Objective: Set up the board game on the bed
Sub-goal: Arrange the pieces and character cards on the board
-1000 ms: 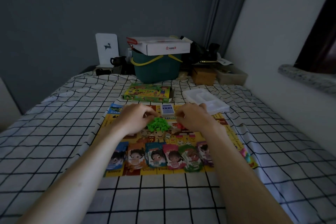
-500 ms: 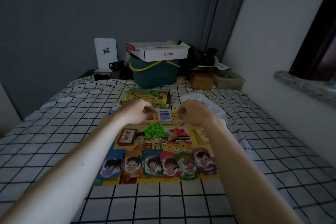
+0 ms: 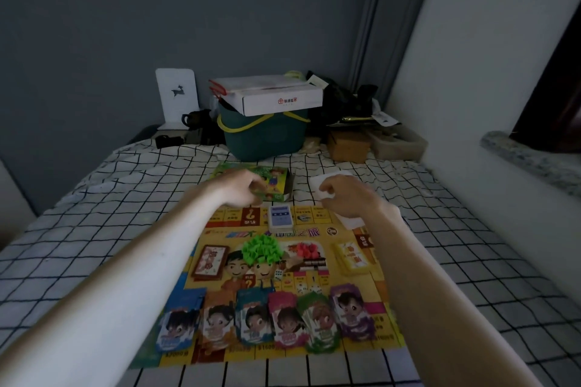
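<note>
The game board [image 3: 345,239] lies flat on the checked bedsheet [image 3: 94,214], most of its pieces already laid out. Both hands hover over its far edge, well apart. The left hand [image 3: 242,187], fingers loosely curled, is over the game box [image 3: 276,182]; whether it touches or grips the box I cannot tell. The right hand [image 3: 345,195] is curled above the white plastic tray [image 3: 352,221]; whether it holds anything cannot be told either.

The step in hand looks like fetching what remains from the box and tray. It would go best by lifting pieces clear over the blue card deck [image 3: 280,216] without brushing it, and setting them on bare board, away from the loose heaps.

Counted: six money stacks [image 3: 254,320] in a row along the near edge, one blue card deck, one brown card pile [image 3: 210,262] at left, one yellow card pile [image 3: 352,256] at right, one heap of green houses [image 3: 262,249], one heap of red pieces [image 3: 303,251], and at least three dice [image 3: 278,274].
</note>
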